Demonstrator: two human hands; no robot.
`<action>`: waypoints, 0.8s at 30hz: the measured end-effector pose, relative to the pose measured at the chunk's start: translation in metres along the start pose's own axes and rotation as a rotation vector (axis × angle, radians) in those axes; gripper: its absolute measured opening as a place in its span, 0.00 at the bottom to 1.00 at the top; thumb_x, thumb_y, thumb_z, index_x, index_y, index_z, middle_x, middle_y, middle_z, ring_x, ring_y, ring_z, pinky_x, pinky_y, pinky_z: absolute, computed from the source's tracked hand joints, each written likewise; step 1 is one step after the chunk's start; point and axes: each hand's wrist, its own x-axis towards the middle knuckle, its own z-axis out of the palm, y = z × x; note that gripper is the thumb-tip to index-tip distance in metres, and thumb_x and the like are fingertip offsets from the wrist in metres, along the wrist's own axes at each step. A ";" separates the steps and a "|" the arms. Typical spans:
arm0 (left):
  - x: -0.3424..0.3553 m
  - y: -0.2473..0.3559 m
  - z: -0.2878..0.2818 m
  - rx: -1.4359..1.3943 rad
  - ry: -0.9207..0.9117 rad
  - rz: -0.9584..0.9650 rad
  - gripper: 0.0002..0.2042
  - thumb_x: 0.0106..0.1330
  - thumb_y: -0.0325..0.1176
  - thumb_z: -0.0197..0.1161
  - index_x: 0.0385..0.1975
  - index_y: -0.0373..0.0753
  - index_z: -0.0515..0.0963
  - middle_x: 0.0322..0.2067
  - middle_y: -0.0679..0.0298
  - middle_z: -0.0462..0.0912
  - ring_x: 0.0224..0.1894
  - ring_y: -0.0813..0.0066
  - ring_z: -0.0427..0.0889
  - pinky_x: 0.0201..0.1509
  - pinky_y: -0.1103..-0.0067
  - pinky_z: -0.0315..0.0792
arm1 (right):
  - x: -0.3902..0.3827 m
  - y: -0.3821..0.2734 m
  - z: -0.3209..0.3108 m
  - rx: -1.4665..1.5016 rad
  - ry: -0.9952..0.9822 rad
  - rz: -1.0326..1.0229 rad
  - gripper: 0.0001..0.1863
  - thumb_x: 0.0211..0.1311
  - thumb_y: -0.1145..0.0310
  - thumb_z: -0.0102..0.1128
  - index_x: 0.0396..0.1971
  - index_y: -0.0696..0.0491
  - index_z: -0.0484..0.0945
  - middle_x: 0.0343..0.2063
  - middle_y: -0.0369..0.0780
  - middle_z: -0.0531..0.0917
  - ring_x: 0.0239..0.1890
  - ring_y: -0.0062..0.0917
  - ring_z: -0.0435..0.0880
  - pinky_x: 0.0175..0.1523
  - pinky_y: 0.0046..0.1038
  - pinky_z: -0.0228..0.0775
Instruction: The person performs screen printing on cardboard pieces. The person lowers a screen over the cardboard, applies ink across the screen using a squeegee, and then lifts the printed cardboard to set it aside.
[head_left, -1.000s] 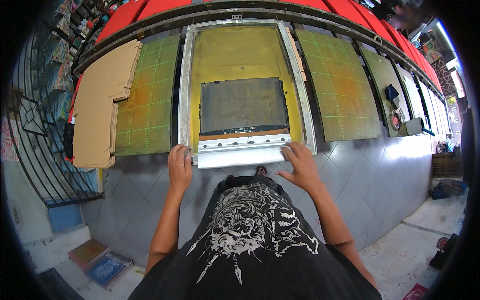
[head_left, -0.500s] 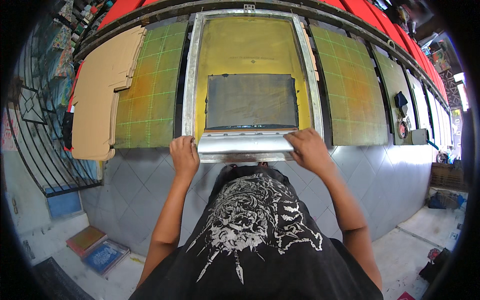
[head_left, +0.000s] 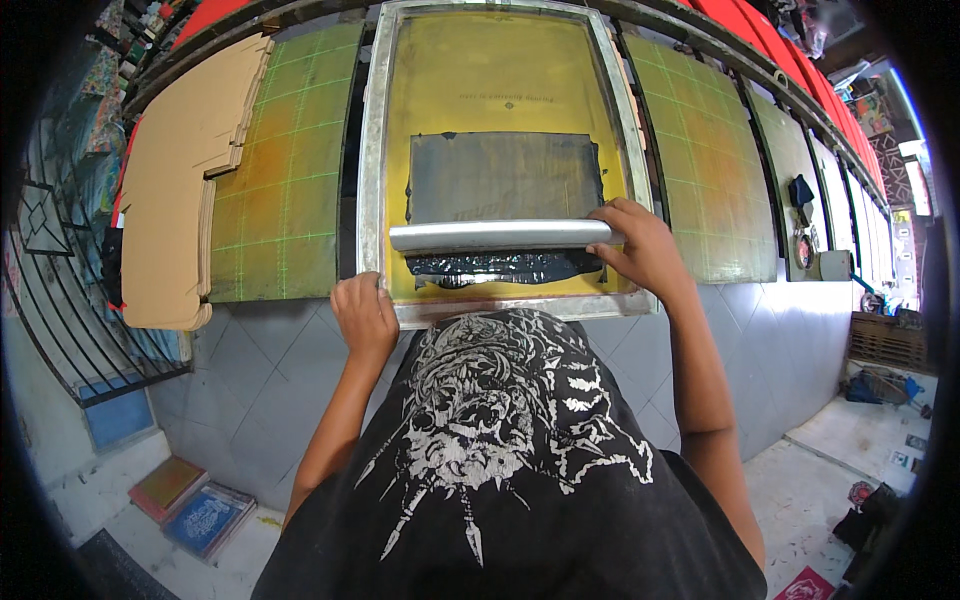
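Observation:
My right hand is closed on the right end of a long silver squeegee, lying across a yellow mesh screen in a metal frame. A glossy band of black ink shows on the near side of the squeegee, below a dark grey rectangle on the mesh. My left hand has its fingers curled over the frame's near-left corner.
Gridded boards flank the screen, with cardboard stacked on the left. Dark rails and red boards run behind. A metal grille stands at left; flat frames lie on the floor. A small container is at right.
My right hand has moved the squeegee away from me, up the screen, uncovering the glossy ink band. It has turned to show a smooth bar. My left hand stays at the corner.

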 end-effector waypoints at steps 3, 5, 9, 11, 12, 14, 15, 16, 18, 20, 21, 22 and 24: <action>0.001 -0.002 -0.002 0.016 -0.048 -0.025 0.12 0.60 0.31 0.51 0.42 0.34 0.72 0.39 0.52 0.74 0.46 0.52 0.68 0.53 0.62 0.59 | 0.003 0.006 0.000 -0.035 0.031 -0.003 0.20 0.48 0.64 0.68 0.43 0.51 0.77 0.40 0.40 0.79 0.42 0.37 0.78 0.45 0.35 0.71; 0.003 -0.002 -0.002 0.035 -0.060 0.001 0.13 0.61 0.33 0.52 0.42 0.34 0.72 0.39 0.52 0.74 0.45 0.52 0.69 0.53 0.62 0.59 | 0.004 0.006 0.000 -0.014 0.043 0.046 0.21 0.47 0.64 0.69 0.44 0.50 0.77 0.40 0.40 0.79 0.43 0.37 0.78 0.45 0.35 0.71; 0.010 0.000 -0.020 -0.013 -0.126 -0.047 0.16 0.60 0.35 0.57 0.45 0.33 0.71 0.42 0.51 0.73 0.45 0.51 0.69 0.54 0.63 0.60 | 0.007 0.007 0.006 0.075 0.113 0.109 0.23 0.46 0.68 0.69 0.46 0.50 0.76 0.41 0.41 0.78 0.44 0.38 0.78 0.47 0.34 0.71; 0.030 0.005 -0.026 -0.081 -0.060 -0.020 0.19 0.57 0.33 0.60 0.47 0.32 0.70 0.45 0.50 0.73 0.48 0.50 0.69 0.55 0.62 0.61 | 0.006 0.008 0.006 0.119 0.147 0.127 0.24 0.45 0.71 0.69 0.46 0.50 0.75 0.43 0.42 0.78 0.45 0.39 0.77 0.48 0.34 0.71; 0.042 0.009 -0.030 -0.114 -0.027 -0.007 0.21 0.56 0.33 0.62 0.48 0.32 0.69 0.47 0.49 0.72 0.50 0.49 0.70 0.56 0.62 0.61 | 0.005 0.008 0.008 0.142 0.165 0.136 0.24 0.45 0.72 0.70 0.46 0.50 0.75 0.43 0.42 0.77 0.45 0.39 0.77 0.48 0.33 0.71; 0.073 0.026 -0.042 -0.193 -0.070 0.025 0.24 0.53 0.31 0.65 0.51 0.33 0.68 0.51 0.49 0.71 0.54 0.48 0.68 0.58 0.62 0.61 | 0.002 0.013 0.015 0.139 0.208 0.114 0.26 0.44 0.74 0.70 0.47 0.51 0.74 0.45 0.43 0.76 0.47 0.39 0.77 0.50 0.34 0.70; 0.089 0.035 -0.047 -0.232 -0.088 0.038 0.26 0.52 0.30 0.66 0.52 0.34 0.67 0.53 0.48 0.70 0.56 0.48 0.67 0.58 0.62 0.62 | 0.002 0.015 0.017 0.136 0.230 0.099 0.26 0.44 0.75 0.70 0.47 0.51 0.73 0.46 0.43 0.76 0.47 0.39 0.77 0.50 0.34 0.70; 0.103 0.042 -0.050 -0.237 -0.141 0.082 0.26 0.51 0.30 0.67 0.52 0.35 0.68 0.52 0.49 0.71 0.56 0.49 0.68 0.58 0.64 0.63 | 0.004 0.015 0.018 0.099 0.275 0.073 0.27 0.43 0.75 0.70 0.47 0.51 0.73 0.45 0.43 0.76 0.48 0.39 0.76 0.51 0.34 0.70; 0.130 0.047 -0.049 -0.250 -0.252 0.171 0.27 0.48 0.29 0.69 0.51 0.36 0.70 0.51 0.50 0.73 0.55 0.51 0.71 0.57 0.67 0.66 | 0.008 0.016 0.023 0.081 0.325 0.050 0.27 0.43 0.75 0.70 0.47 0.51 0.72 0.44 0.44 0.76 0.48 0.39 0.76 0.51 0.35 0.69; 0.147 0.042 -0.037 -0.305 -0.501 0.076 0.25 0.47 0.28 0.70 0.48 0.35 0.72 0.46 0.52 0.77 0.50 0.53 0.75 0.53 0.69 0.68 | 0.010 0.020 0.028 0.174 0.296 0.086 0.27 0.43 0.75 0.70 0.48 0.51 0.72 0.43 0.44 0.75 0.48 0.39 0.76 0.51 0.35 0.68; 0.154 0.038 -0.032 -0.328 -0.626 0.031 0.24 0.47 0.28 0.70 0.46 0.35 0.73 0.43 0.52 0.78 0.48 0.54 0.77 0.52 0.70 0.70 | 0.013 0.024 0.030 0.251 0.266 0.118 0.27 0.43 0.75 0.70 0.48 0.51 0.72 0.42 0.44 0.75 0.47 0.40 0.76 0.51 0.36 0.68; 0.157 0.033 -0.028 -0.372 -0.567 0.092 0.18 0.46 0.27 0.70 0.39 0.33 0.75 0.35 0.54 0.80 0.40 0.56 0.80 0.46 0.71 0.72 | 0.016 0.026 0.030 0.278 0.223 0.159 0.27 0.44 0.75 0.70 0.47 0.52 0.72 0.41 0.44 0.75 0.45 0.39 0.76 0.49 0.34 0.68; 0.157 0.035 -0.031 -0.395 -0.604 0.052 0.16 0.46 0.26 0.70 0.36 0.33 0.74 0.33 0.54 0.79 0.38 0.58 0.79 0.44 0.72 0.71 | 0.016 0.029 0.028 0.321 0.237 0.117 0.26 0.44 0.76 0.70 0.47 0.53 0.72 0.40 0.44 0.75 0.44 0.38 0.75 0.48 0.33 0.68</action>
